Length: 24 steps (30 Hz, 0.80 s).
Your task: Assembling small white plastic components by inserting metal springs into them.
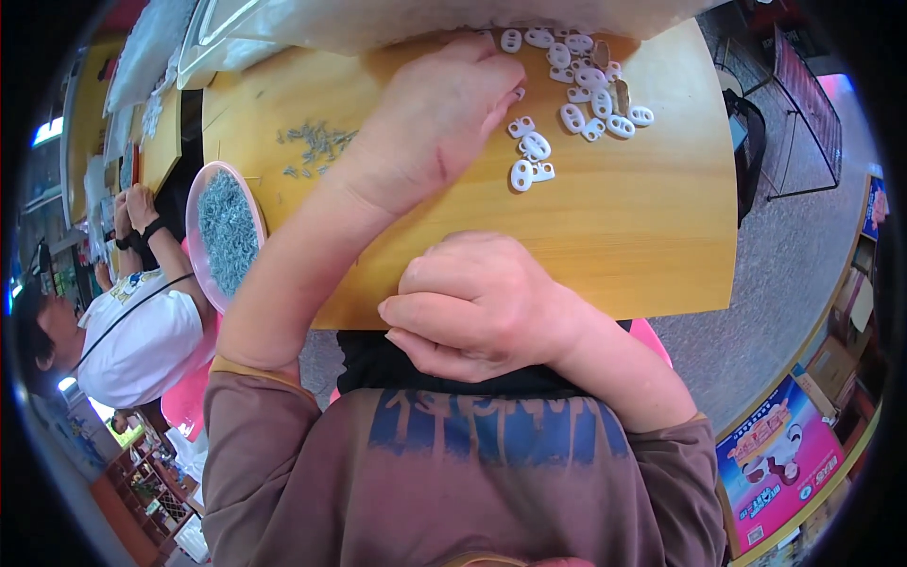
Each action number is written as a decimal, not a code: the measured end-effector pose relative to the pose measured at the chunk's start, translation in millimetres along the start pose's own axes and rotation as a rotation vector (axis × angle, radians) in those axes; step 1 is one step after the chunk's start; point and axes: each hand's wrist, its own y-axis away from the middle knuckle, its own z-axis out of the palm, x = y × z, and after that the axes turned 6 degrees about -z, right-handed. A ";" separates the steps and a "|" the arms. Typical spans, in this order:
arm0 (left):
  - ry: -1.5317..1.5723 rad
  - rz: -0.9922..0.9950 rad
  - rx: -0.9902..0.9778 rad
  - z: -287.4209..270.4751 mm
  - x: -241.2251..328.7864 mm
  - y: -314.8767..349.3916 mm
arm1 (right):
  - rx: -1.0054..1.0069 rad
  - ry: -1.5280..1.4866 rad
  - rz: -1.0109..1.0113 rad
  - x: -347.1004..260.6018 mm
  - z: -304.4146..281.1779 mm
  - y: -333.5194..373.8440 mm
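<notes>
My left hand (439,118) reaches across the wooden table (642,241). Its fingers are bent and closed beside a scatter of small white plastic pieces (573,118), oval with two holes. What its fingertips grip, if anything, is hidden. Nearer to me, at the table's front edge, my right hand (487,307) is curled closed, knuckles up; I cannot make out anything inside it. A few of the white pieces (534,146) lie apart in a small group between both hands. Two brownish pieces (620,95) are among the larger scatter.
A pink bowl (227,236) full of small grey screws stands at the table's left edge, with loose screws (319,144) beyond it. Clear plastic sheeting (378,24) lies along the far edge. Another person (142,317) works at the left. A metal-framed rack (803,113) stands at right.
</notes>
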 end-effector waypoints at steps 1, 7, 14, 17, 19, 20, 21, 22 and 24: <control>0.006 0.025 -0.008 -1.8 -0.1 -1.7 | 0.004 0.003 -0.002 -0.2 0.4 0.3; -0.071 0.048 -0.299 -27.1 17.9 -25.2 | -0.066 0.034 0.002 0.0 -0.4 0.9; -0.124 0.129 -0.174 -20.6 7.1 -8.0 | -0.108 0.052 -0.018 1.9 2.8 -0.6; 0.000 0.054 0.016 -19.7 4.5 16.0 | -0.123 0.074 0.006 2.3 0.9 -1.8; 0.128 -0.102 0.100 -26.4 15.8 40.8 | -0.108 0.088 0.022 3.1 0.4 -1.2; 0.130 -0.117 0.111 -30.2 16.6 54.3 | -0.123 0.079 0.021 2.7 -0.1 -2.6; 0.172 -0.151 0.128 -32.8 15.4 69.6 | -0.140 0.096 0.051 1.7 -1.3 -4.2; 0.217 -0.183 0.148 -34.0 14.1 84.1 | -0.159 0.117 0.082 2.3 -1.2 -5.8; 0.281 -0.231 0.202 -34.6 12.8 108.8 | -0.123 0.093 0.084 6.1 2.8 -8.7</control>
